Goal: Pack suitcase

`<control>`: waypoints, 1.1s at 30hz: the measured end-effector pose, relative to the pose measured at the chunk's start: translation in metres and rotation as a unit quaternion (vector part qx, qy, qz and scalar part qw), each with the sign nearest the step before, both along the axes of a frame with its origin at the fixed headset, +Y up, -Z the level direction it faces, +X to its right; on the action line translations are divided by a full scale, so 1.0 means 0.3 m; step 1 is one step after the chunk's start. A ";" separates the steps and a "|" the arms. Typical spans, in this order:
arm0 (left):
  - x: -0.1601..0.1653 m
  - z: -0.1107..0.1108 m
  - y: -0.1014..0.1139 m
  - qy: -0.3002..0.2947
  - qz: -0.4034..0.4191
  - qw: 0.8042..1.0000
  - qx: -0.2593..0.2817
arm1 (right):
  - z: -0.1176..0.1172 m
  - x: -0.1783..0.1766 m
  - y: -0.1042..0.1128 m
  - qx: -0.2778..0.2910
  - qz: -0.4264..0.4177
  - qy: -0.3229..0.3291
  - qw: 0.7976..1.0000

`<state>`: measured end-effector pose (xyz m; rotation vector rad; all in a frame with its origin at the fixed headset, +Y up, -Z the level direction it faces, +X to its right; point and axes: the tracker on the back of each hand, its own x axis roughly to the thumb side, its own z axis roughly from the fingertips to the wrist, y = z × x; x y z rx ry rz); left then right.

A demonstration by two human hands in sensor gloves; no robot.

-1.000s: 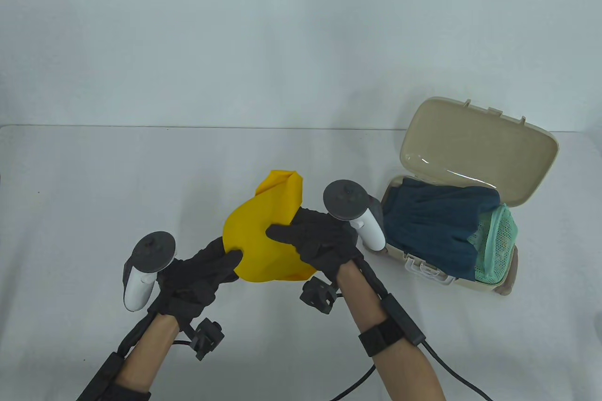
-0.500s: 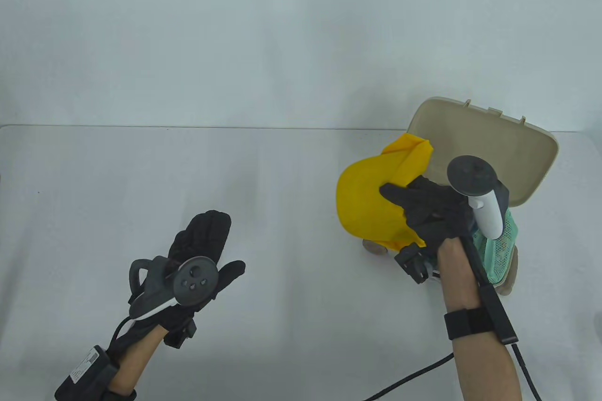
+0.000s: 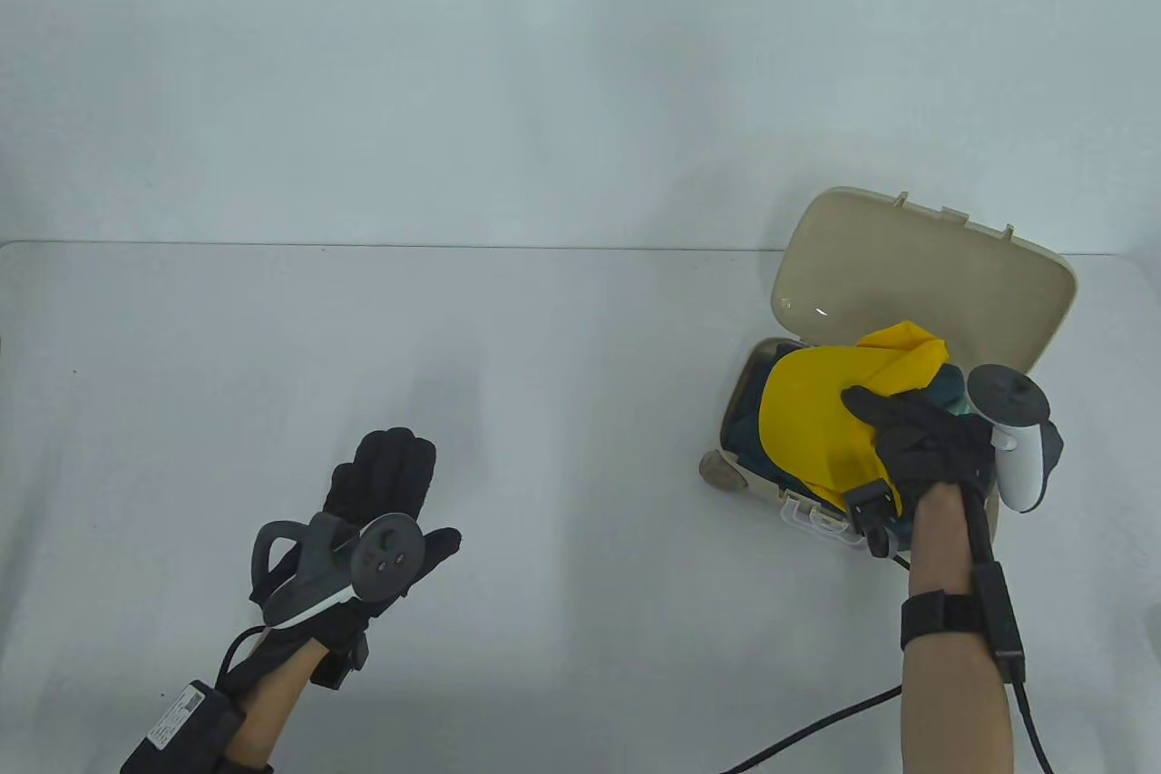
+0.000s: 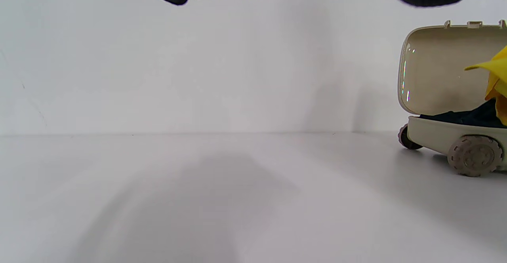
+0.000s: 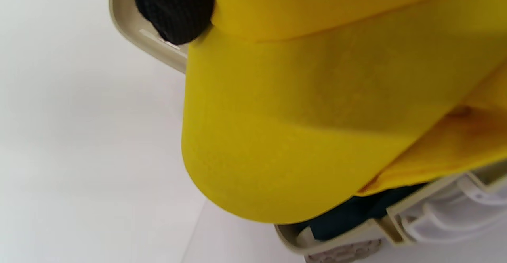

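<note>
A: What is the right hand (image 3: 921, 447) doing?

B: It is gripping the yellow cap (image 3: 821, 420), thumb on top and the other fingers curled under it, and it is holding it over the open beige toy suitcase (image 3: 925, 284), at about four o'clock on the table (image 3: 544, 357).

A: And the left hand (image 3: 381, 493)?

B: It is hovering at seven o'clock with fingers spread, holding nothing.

A: What is lying under the cap?

B: A dark blue garment (image 5: 356, 209) is filling the case.

A: How will the cap handle?

B: I think it is light and soft, only the brim being stiffer. Holding it at the crown, beside the brim, seems best, because the cloth is folding easily.
</note>
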<state>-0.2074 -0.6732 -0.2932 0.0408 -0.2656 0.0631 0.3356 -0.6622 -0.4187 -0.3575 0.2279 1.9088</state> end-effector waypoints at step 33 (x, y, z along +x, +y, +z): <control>0.018 0.001 -0.035 -0.018 -0.022 0.999 -0.017 | -0.152 -0.181 -0.096 -0.173 0.458 -0.084 0.868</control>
